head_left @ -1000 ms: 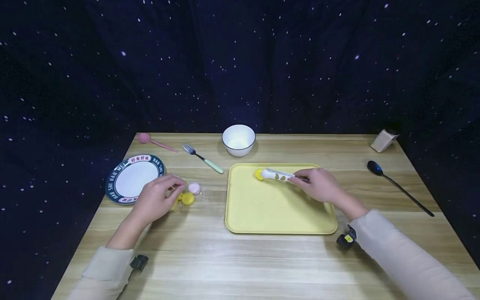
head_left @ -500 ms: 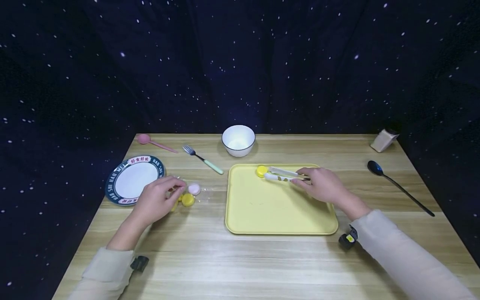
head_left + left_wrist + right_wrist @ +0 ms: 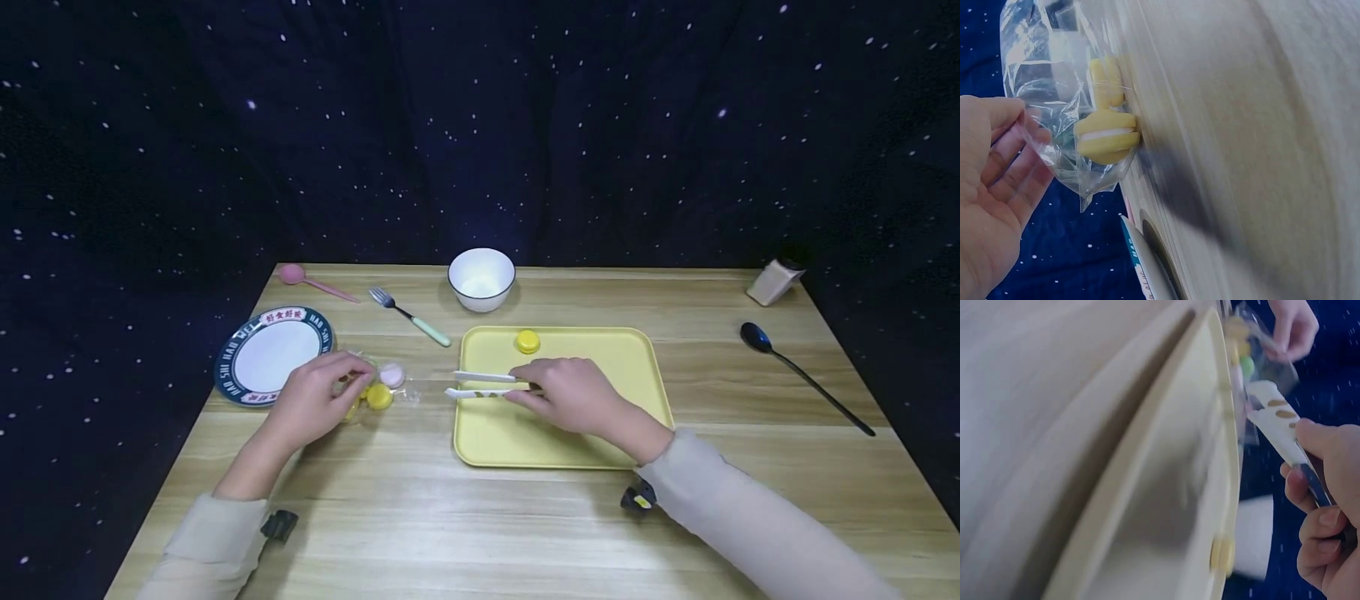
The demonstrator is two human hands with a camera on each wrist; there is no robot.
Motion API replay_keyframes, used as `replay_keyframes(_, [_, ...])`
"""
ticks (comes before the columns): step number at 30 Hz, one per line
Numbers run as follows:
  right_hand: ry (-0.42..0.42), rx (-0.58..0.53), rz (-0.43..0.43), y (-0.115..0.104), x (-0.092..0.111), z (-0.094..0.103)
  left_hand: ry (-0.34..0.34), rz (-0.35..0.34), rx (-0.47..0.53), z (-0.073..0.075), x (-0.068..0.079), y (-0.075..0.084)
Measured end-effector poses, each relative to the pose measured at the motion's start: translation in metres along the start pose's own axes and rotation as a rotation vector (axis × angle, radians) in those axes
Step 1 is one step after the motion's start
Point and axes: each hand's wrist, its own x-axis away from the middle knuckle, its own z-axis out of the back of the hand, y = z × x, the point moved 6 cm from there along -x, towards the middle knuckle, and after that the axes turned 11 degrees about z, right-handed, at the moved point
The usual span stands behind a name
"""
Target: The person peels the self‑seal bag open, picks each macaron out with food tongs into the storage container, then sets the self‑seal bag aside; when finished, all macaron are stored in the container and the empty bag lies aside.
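My left hand (image 3: pixel 318 400) pinches the edge of a clear plastic bag (image 3: pixel 1054 75) just right of the plate. Inside it show yellow macarons (image 3: pixel 1107 147) and a pale pink one (image 3: pixel 392 375); a green bit also shows in the right wrist view. My right hand (image 3: pixel 573 396) grips food tongs (image 3: pixel 480 377) with white arms, brown spots and a dark metal handle. The tong tips stand apart with nothing between them, over the left edge of the yellow tray (image 3: pixel 555 446) and pointing at the bag. One yellow macaron (image 3: pixel 527 341) sits near the tray's far edge.
A blue-rimmed plate (image 3: pixel 273 354) lies at left. Behind are a pink spoon (image 3: pixel 292 274), a green-handled fork (image 3: pixel 408 317) and a white bowl (image 3: pixel 482 279). At far right stand a shaker jar (image 3: pixel 775 282) and a black spoon (image 3: pixel 756 337).
The tongs opened and let go of the yellow macaron, which stays on the tray. My right hand then moved left with the tongs. My left hand has stayed at the bag.
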Motion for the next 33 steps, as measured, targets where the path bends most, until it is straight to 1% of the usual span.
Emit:
replay_keyframes(4, [-0.003,0.021,0.025,-0.018,-0.022,-0.016,-0.002,-0.002,-0.003,0.000,0.001,-0.001])
replay_keyframes(7, [-0.024,0.006,0.028,-0.028,-0.036,-0.029,0.003,-0.014,-0.005,0.000,0.001,-0.002])
replay_keyframes(11, [-0.042,-0.014,0.021,-0.038,-0.050,-0.044,0.007,-0.034,0.001,0.000,0.001,0.000])
replay_keyframes(15, [-0.043,-0.022,0.002,-0.044,-0.061,-0.055,0.009,-0.041,0.001,0.001,0.000,0.000])
replay_keyframes(20, [-0.050,-0.025,-0.001,-0.050,-0.068,-0.060,0.013,-0.034,-0.003,0.000,0.000,-0.001])
replay_keyframes(27, [-0.063,-0.027,0.028,-0.052,-0.069,-0.057,0.023,-0.035,-0.001,0.001,0.000,-0.001])
replay_keyframes(33, [-0.080,-0.033,0.037,-0.054,-0.074,-0.065,0.017,-0.035,0.004,0.001,0.001,0.000])
